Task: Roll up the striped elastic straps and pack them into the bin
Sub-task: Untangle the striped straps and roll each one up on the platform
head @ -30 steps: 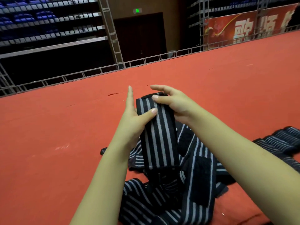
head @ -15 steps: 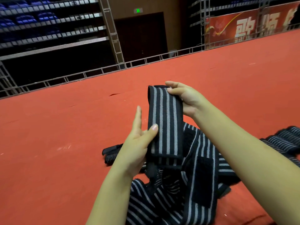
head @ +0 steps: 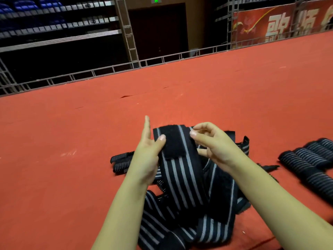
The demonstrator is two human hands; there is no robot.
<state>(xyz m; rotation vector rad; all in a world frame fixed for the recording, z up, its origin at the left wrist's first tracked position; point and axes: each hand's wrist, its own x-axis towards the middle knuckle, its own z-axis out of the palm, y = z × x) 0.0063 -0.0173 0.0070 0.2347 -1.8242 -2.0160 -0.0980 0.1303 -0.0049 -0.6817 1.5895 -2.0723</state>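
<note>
Left hand (head: 147, 156) thumb pins strap (head: 182, 170) by its velcro end; right hand (head: 210, 143) pinches top corner; soft, floppy, light, roll from that end

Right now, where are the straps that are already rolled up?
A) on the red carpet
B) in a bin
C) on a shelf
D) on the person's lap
A: the rolled straps lie in a row on the red carpet, to the right of the loose pile; no bin is in view.
</note>
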